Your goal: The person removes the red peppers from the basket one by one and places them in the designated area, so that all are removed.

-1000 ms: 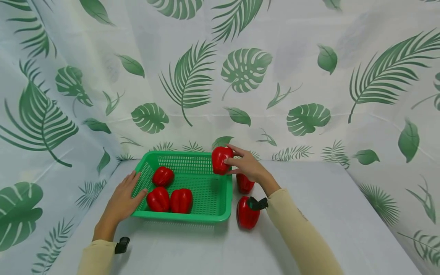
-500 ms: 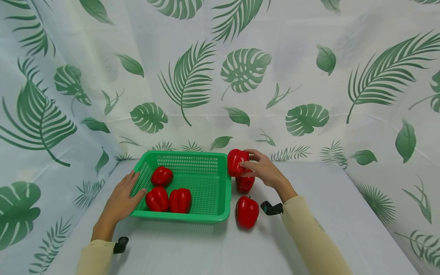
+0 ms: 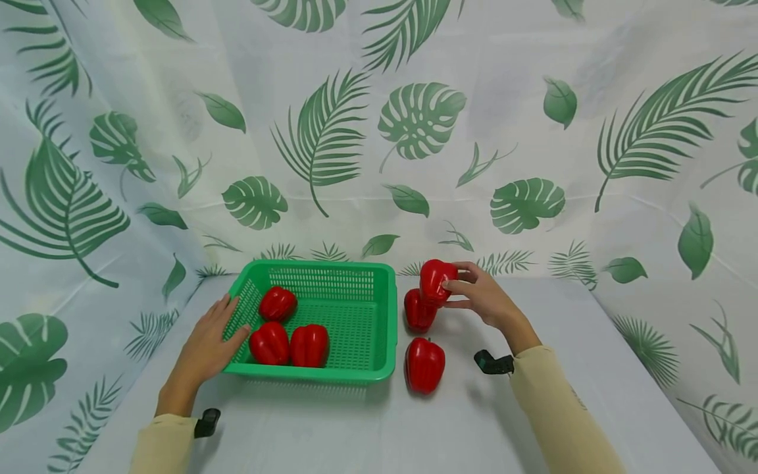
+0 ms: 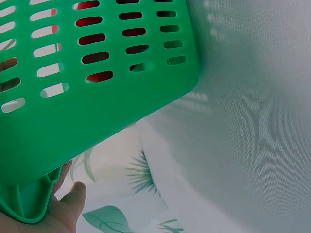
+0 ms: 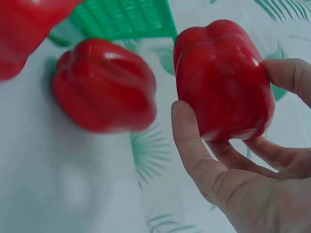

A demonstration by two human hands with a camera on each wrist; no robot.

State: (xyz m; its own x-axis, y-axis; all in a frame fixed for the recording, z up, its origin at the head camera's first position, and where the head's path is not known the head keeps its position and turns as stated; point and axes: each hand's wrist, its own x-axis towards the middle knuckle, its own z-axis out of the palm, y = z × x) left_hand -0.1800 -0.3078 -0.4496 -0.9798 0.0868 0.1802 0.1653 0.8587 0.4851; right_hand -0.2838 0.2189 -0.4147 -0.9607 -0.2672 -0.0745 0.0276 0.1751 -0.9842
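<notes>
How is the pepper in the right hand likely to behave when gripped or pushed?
The pepper seems fairly stiff, with no obvious dent where the right hand grips it. Its glossy skin may be slippery. If set down and pushed, it would probably rock or roll a little, its sides being rounded but lobed.

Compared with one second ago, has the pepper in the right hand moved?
Yes. The held pepper moved rightward in the head view, from overlapping the green basket to beyond its right edge.
</notes>
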